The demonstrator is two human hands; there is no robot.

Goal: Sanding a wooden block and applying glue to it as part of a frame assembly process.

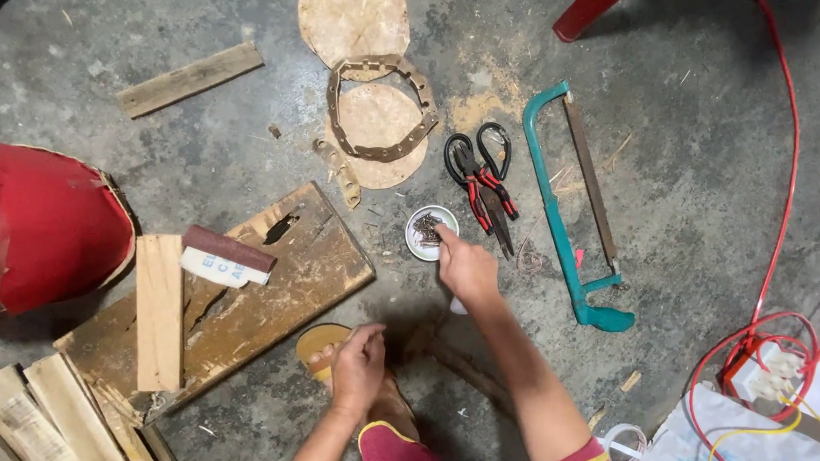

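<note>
While the right hand (464, 261) reaches forward, its fingertips dip into a small round white dish of dark nails (430, 232) on the grey concrete floor (692, 208).

Its fingers are bunched at the dish's near edge; whether they pinch a nail I cannot tell. The left hand (358, 363) is curled loosely, pressed against a sandalled foot (324, 348) close to the body, gripping nothing visible. Just beyond the right hand lie black-handled scissors (498, 156) and red-and-black pliers (482, 202), with a teal-framed hacksaw (569, 220) further to its right. Left of both hands sits a worn brown plywood board (276, 289), carrying a pale wooden slat (160, 311) and a folded strip of sandpaper (226, 256).
</note>
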